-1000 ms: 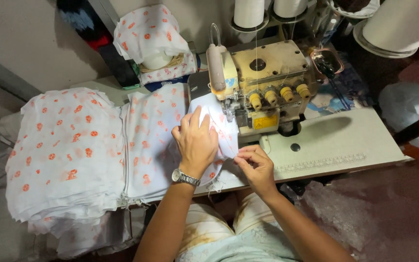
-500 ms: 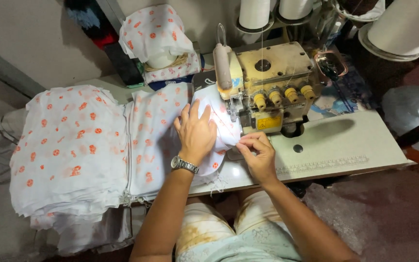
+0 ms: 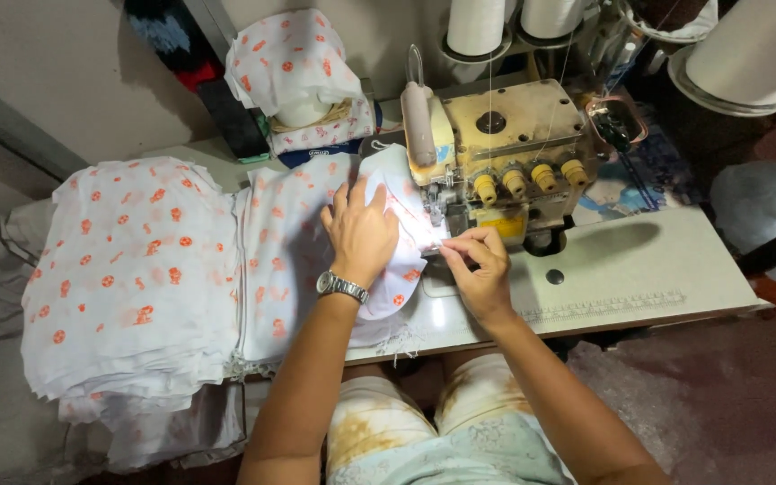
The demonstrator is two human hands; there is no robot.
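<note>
My left hand [image 3: 361, 231], with a metal wristwatch [image 3: 341, 286] on the wrist, lies flat with fingers spread on a white fabric piece with orange print [image 3: 397, 269], pressing it against the machine bed. My right hand [image 3: 476, 262] pinches the same fabric's edge right at the needle area of a cream overlock sewing machine [image 3: 505, 153]. The fabric runs under the presser foot, lit by the machine's lamp.
Stacks of the same printed fabric [image 3: 136, 269] fill the left of the table. A bundle of printed cloth [image 3: 303, 76] sits behind. Thread cones [image 3: 476, 22] stand above the machine. The pale table top [image 3: 639, 269] extends right; plastic bags lie on the floor.
Both hands have fed the fabric piece a little further into the machine, with the right fingers now closer to the presser foot. The view has shifted slightly.
</note>
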